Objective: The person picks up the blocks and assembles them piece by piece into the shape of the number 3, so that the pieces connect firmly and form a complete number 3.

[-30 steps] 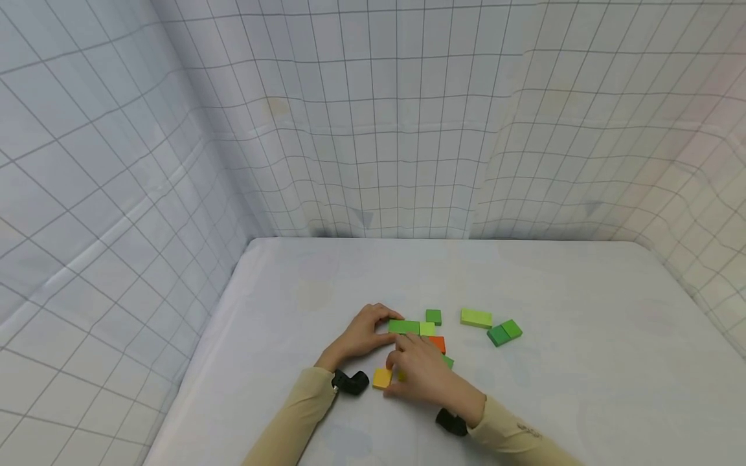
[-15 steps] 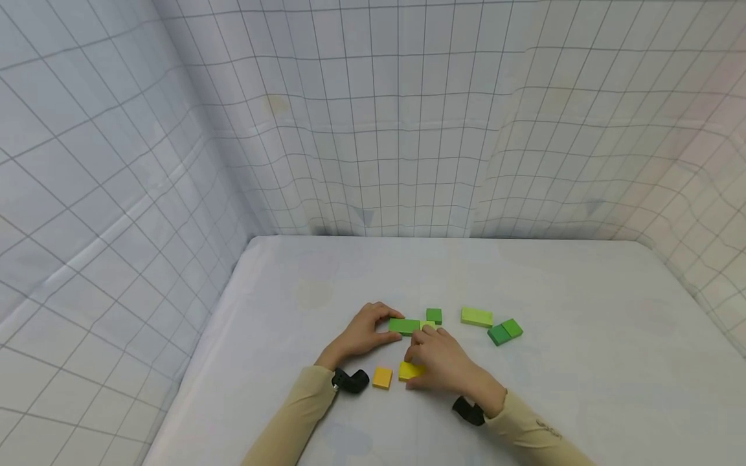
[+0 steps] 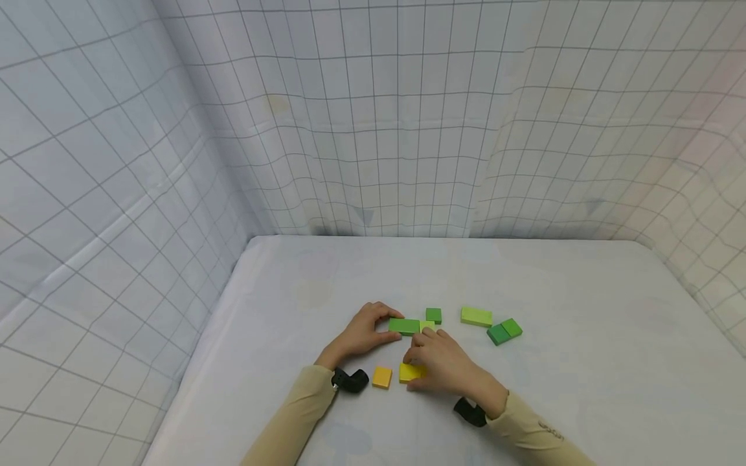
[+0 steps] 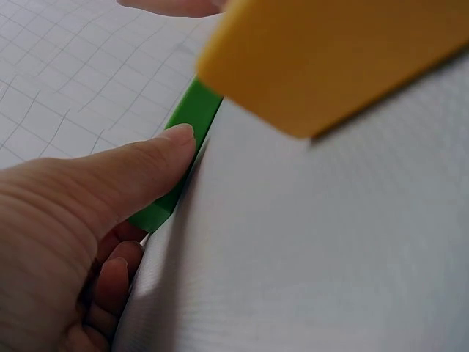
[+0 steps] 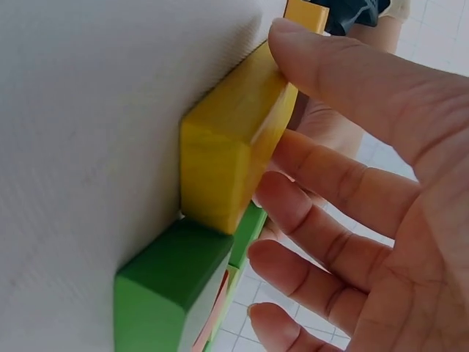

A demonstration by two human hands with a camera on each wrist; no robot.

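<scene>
My left hand (image 3: 361,331) holds a long green block (image 3: 405,326) at its left end, the thumb pressing its near side, as the left wrist view shows. A light green block (image 3: 427,326) lies against that block's right end. With thumb and index finger my right hand (image 3: 445,366) pinches a yellow block (image 5: 212,147) lying on the table; in the head view the hand covers its right part. A green block (image 5: 165,293) touches the yellow one in the right wrist view, with a sliver of red block (image 5: 212,315) beyond it. An orange-yellow block (image 3: 382,377) lies between my wrists.
Behind the row sits a small green block (image 3: 434,315). Farther right lie a lime block (image 3: 476,316) and two joined green blocks (image 3: 504,331). The white table (image 3: 280,278) meets grid-patterned curtains (image 3: 361,162) at its back and sides.
My right hand has moved right, from beside the orange-yellow block to the yellow block, then stayed almost still. It now hides the red block in the head view. My left hand has kept its place.
</scene>
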